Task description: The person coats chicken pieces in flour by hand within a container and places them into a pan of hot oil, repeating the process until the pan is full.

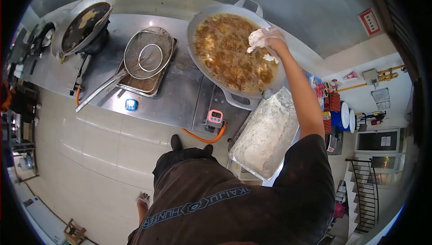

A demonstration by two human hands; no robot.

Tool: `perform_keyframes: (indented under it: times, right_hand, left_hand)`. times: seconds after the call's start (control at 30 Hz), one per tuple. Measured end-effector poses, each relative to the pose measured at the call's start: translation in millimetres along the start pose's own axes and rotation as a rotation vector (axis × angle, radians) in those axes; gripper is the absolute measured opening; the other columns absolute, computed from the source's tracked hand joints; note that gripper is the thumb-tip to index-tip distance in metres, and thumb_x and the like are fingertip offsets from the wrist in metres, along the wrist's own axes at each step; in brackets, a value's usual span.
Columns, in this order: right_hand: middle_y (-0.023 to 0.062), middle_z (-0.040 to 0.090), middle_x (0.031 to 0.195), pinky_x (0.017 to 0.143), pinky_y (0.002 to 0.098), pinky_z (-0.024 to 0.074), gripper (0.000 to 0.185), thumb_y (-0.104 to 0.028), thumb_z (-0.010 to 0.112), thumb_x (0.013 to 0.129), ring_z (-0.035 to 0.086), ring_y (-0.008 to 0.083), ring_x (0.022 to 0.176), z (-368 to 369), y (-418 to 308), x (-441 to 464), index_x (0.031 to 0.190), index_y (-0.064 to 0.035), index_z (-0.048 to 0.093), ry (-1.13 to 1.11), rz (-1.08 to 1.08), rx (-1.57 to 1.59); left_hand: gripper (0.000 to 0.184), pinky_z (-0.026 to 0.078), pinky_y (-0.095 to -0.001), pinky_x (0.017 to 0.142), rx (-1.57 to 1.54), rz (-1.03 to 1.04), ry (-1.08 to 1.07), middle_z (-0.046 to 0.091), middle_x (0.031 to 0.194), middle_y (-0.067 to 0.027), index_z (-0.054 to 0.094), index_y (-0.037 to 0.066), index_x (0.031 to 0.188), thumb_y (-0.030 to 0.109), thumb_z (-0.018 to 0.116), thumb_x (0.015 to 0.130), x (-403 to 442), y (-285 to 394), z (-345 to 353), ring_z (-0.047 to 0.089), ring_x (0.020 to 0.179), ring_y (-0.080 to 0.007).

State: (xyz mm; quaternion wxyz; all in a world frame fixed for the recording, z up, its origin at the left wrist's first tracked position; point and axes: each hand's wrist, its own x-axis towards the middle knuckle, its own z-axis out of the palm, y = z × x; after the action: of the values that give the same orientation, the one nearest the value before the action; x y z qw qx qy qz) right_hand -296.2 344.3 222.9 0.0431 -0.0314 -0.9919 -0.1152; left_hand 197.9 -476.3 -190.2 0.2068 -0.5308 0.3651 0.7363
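Over the right side of a big wok (194, 55) of bubbling oil, my right hand (275, 38) is closed around a flour-coated piece of food (256, 41). White flour covers its fingers. Just below it, another white-coated bit (270, 58) shows at the oil surface. Brown pieces are partly hidden under the foam. My left hand (143, 198) hangs low by my side, dusted with flour, its fingers loosely apart and nothing visible in them. A metal tray of flour (265, 137) stands next to the wok, below my right forearm.
A long-handled strainer (149, 51) rests on a rack tray (146, 85) left of the wok. Further left stands a second wok (85, 24) with dark oil. A pink timer (215, 117), a blue timer (131, 105) and an orange hose (204, 140) are at the counter's front.
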Motion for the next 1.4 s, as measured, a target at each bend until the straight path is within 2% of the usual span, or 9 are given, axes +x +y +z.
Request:
perform_keyframes:
  times: [0.13, 0.23, 0.27, 0.57, 0.67, 0.8, 0.87, 0.97, 1.4]
  right_hand:
    - [0.0152, 0.053, 0.113, 0.085, 0.0385, 0.0415, 0.038, -0.029, 0.041, 0.085, 0.052, 0.0299, 0.101, 32.5, -15.3, 32.4, 0.114, -0.0062, 0.049, -0.373, -0.041, -0.102]
    - [0.0163, 0.053, 0.112, 0.087, 0.04, 0.0402, 0.041, -0.033, 0.043, 0.083, 0.051, 0.0321, 0.103, 74.0, -2.3, 48.8, 0.114, -0.0061, 0.048, -0.267, -0.101, -0.216]
    - [0.0174, 0.053, 0.111, 0.088, 0.0406, 0.0391, 0.044, -0.037, 0.046, 0.082, 0.05, 0.0342, 0.104, 59.6, -13.0, 47.3, 0.113, -0.0053, 0.049, -0.154, 0.476, 0.239]
    - [0.018, 0.053, 0.111, 0.089, 0.0333, 0.0388, 0.039, -0.023, 0.05, 0.082, 0.051, 0.0266, 0.103, -22.7, 14.2, -103.0, 0.114, -0.001, 0.048, 0.596, 0.455, 0.757]
    - [0.0162, 0.056, 0.106, 0.086, 0.0357, 0.0395, 0.028, -0.017, 0.043, 0.085, 0.051, 0.0279, 0.099, -9.5, 35.1, -214.1, 0.104, 0.0008, 0.053, 0.436, 0.289, -0.254]
    - [0.011, 0.06, 0.083, 0.069, 0.0309, 0.0461, 0.017, -0.015, 0.045, 0.083, 0.059, 0.0229, 0.08, 194.4, 60.1, -411.3, 0.08, -0.0039, 0.057, 0.272, 0.713, -0.081]
    - [0.0128, 0.055, 0.106, 0.084, 0.0336, 0.0413, 0.025, -0.01, 0.047, 0.077, 0.053, 0.0235, 0.098, 175.3, 10.9, -437.3, 0.1, -0.007, 0.056, -0.633, 0.774, -0.009]
    - [0.013, 0.059, 0.097, 0.081, 0.0369, 0.0427, 0.015, -0.008, 0.05, 0.071, 0.055, 0.027, 0.094, 282.0, -22.0, -528.4, 0.085, -0.0074, 0.058, 0.237, 0.514, 0.683]
    - [0.0137, 0.057, 0.105, 0.08, 0.0331, 0.0419, 0.03, -0.027, 0.046, 0.085, 0.055, 0.0256, 0.092, 264.5, -16.3, -469.4, 0.096, -0.0018, 0.058, -0.435, 0.409, 0.83]
  left_hand:
    - [0.031, 0.042, -0.0352, 0.07, -0.018, 0.053, -0.074, 0.055, 0.079, -0.0032, 0.053, 0.012, 0.084, 0.043, 0.052, 0.082, 23.1, 2.6, -1.3, 0.051, 0.075, -0.0203]
    - [0.036, 0.042, -0.0348, 0.073, -0.007, 0.007, 0.024, 0.054, 0.087, -0.0043, 0.052, 0.011, 0.093, 0.045, 0.053, 0.082, 43.7, 15.7, 18.3, 0.05, 0.078, -0.0208]
    - [0.037, 0.042, -0.0346, 0.073, 0.018, 0.027, 0.048, 0.054, 0.087, -0.0047, 0.052, 0.01, 0.094, 0.045, 0.053, 0.082, 42.6, 21.4, 31.9, 0.05, 0.077, -0.0211]
    - [0.04, 0.043, -0.0346, 0.07, 0.055, 0.019, 0.111, 0.054, 0.087, -0.0061, 0.052, 0.008, 0.095, 0.045, 0.053, 0.081, 58.8, 33.4, 61.3, 0.049, 0.075, -0.0228]
    - [0.041, 0.043, -0.0357, 0.071, 0.086, -0.021, 0.103, 0.054, 0.088, -0.0066, 0.051, 0.007, 0.096, 0.045, 0.052, 0.082, 59.3, 18.7, 51.1, 0.05, 0.076, -0.0234]
    - [0.042, 0.041, -0.0406, 0.078, 0.247, -0.085, -0.079, 0.055, 0.087, -0.0067, 0.052, 0.007, 0.092, 0.048, 0.048, 0.083, 39.2, -0.3, 47.4, 0.049, 0.083, -0.0257]
    - [0.042, 0.042, -0.0391, 0.078, 0.331, -0.225, -0.071, 0.055, 0.085, -0.0064, 0.052, 0.007, 0.089, 0.048, 0.048, 0.083, 37.8, 1.1, 46.5, 0.049, 0.083, -0.0256]
    - [0.042, 0.042, -0.0383, 0.078, 0.479, -0.182, -0.122, 0.055, 0.084, -0.0063, 0.053, 0.007, 0.088, 0.048, 0.049, 0.083, 15.7, 15.1, 72.9, 0.049, 0.082, -0.0255]
    - [0.046, 0.041, -0.0318, 0.078, 0.467, 0.22, -0.052, 0.054, 0.096, -0.0086, 0.05, 0.001, 0.106, 0.041, 0.052, 0.083, -6.9, 78.8, 224.2, 0.048, 0.088, -0.0234]
